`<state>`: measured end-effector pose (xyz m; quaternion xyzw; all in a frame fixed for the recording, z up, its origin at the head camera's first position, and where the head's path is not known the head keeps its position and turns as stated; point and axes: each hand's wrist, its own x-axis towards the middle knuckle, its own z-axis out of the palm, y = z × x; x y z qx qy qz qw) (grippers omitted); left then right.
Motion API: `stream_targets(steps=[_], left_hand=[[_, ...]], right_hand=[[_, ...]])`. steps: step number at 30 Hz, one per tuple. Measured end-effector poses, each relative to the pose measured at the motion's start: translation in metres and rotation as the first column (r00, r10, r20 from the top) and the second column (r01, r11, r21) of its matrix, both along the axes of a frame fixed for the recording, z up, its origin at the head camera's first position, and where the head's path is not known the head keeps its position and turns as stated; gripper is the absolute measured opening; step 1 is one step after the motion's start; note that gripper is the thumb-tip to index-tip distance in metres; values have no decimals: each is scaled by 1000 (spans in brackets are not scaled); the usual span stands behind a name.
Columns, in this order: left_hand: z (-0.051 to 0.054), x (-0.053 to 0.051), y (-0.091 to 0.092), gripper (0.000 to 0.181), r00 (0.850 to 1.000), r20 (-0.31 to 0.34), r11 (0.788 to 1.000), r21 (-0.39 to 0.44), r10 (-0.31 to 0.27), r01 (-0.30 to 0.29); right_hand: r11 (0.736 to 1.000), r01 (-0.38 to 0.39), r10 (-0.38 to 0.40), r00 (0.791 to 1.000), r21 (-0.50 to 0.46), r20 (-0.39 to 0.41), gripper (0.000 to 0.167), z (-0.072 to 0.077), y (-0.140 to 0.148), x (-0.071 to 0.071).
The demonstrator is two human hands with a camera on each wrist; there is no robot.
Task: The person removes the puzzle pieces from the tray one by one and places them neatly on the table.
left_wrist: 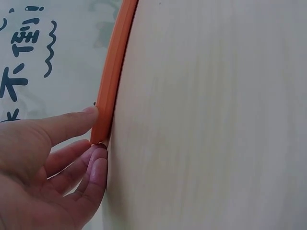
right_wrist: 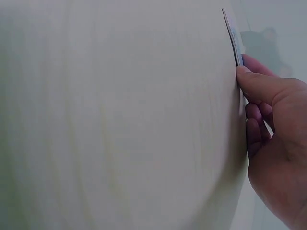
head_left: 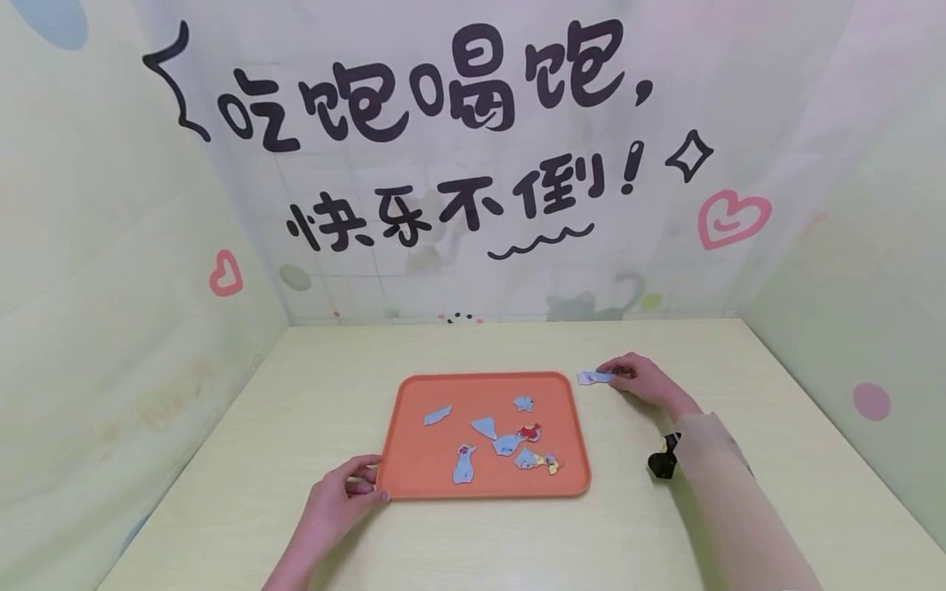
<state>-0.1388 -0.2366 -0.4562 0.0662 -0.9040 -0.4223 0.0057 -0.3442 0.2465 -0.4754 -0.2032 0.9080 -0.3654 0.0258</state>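
An orange tray (head_left: 424, 390) lies on the table with several irregular light-blue picture pieces on it, among them a tall piece (head_left: 463, 465) at the front left. My left hand (head_left: 342, 498) grips the tray's front left corner, thumb against the rim, the other fingers bent at the corner; the left wrist view shows this hand (left_wrist: 57, 163) and the orange rim (left_wrist: 111, 72). Beyond the tray's back right corner, my right hand (head_left: 641, 379) pinches a flat, pale-blue picture piece (head_left: 591, 377). From the right wrist, that piece (right_wrist: 232, 36) appears nearly edge-on between thumb and fingers.
A red-marked piece (head_left: 530, 432) and a yellow-marked piece (head_left: 550, 463) lie on the tray's right half. Under the right forearm, a black object (head_left: 663, 466) is at the wrist. The light wooden table (head_left: 332, 353) meets a printed curtain (head_left: 473, 287) at the back.
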Motion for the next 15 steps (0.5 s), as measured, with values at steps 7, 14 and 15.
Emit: stream_targets(steps=[7,14,15], left_hand=[[0,1,0,53,1000,-13,1000,2,1,-1],[0,2,2,52,1000,-23,1000,3,0,0],[0,2,1,53,1000,-24,1000,2,-2,2]], right_hand=[[1000,-17,17,1000,-9,0,28,2,1,3],[1000,-29,29,1000,12,8,29,3,2,3],[999,-33,33,999,14,12,29,3,2,3]])
